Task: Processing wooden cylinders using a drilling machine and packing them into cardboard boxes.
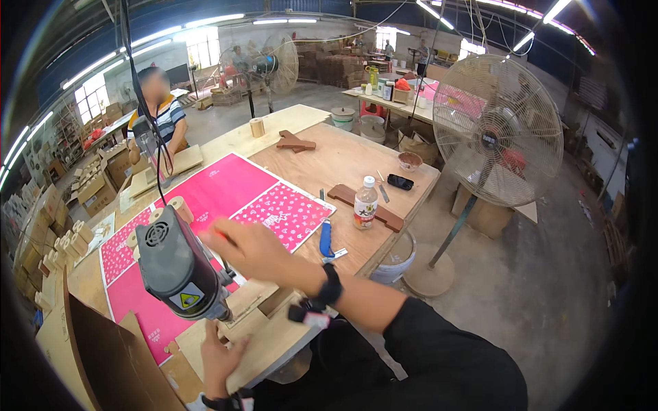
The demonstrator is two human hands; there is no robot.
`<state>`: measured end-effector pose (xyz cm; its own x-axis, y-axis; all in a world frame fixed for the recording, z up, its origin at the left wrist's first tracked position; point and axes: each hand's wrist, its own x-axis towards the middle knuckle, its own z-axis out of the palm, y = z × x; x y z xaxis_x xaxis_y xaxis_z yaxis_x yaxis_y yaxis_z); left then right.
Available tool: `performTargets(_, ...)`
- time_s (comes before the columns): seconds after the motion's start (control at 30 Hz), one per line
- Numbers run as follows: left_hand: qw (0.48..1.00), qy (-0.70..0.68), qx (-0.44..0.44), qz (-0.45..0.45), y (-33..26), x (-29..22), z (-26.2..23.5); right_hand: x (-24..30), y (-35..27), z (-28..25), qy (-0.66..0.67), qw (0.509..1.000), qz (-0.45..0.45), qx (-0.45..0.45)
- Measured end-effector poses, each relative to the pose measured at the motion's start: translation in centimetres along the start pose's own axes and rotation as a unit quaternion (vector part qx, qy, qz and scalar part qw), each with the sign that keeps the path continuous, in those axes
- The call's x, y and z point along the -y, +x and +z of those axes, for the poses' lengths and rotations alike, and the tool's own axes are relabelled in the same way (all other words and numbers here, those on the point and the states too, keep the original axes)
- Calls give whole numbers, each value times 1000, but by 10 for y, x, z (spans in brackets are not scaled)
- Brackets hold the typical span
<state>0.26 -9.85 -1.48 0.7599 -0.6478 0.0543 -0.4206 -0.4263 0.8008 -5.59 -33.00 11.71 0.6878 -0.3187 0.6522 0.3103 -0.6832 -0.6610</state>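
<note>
A dark grey drill press point(175, 264) with a yellow warning label stands before me, its chuck low over a pale wooden board point(274, 346). My left hand point(221, 357) lies on the board just below the chuck, thumb and forefinger spread apart. Beside the motor, my right hand point(253, 250) is raised with its fingers curled, slightly blurred. Something red-orange shows at those fingers; what they grip is mostly hidden. Black straps circle both wrists. Pink printed sheets point(219, 185) cover the table behind the drill, and round wooden pieces point(179, 207) stand partly hidden behind the motor.
On the table to the right are a blue utility knife point(325, 238), a bottle point(365, 203), brown wooden pieces point(346, 195), a black case point(400, 181) and a bowl point(410, 161). A large fan point(497, 130) stands beyond. Another person point(168, 120) sits across at left.
</note>
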Motion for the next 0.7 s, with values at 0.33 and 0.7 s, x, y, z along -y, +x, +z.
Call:
performTargets(0.33,928,-112,314,-169,-4,0,-59,-74,-103,-24,-56,919,143,363)
performTargets(0.7,982,-50,137,-122,-79,30,-104,-56,-125,-17,-96,967,57,230)
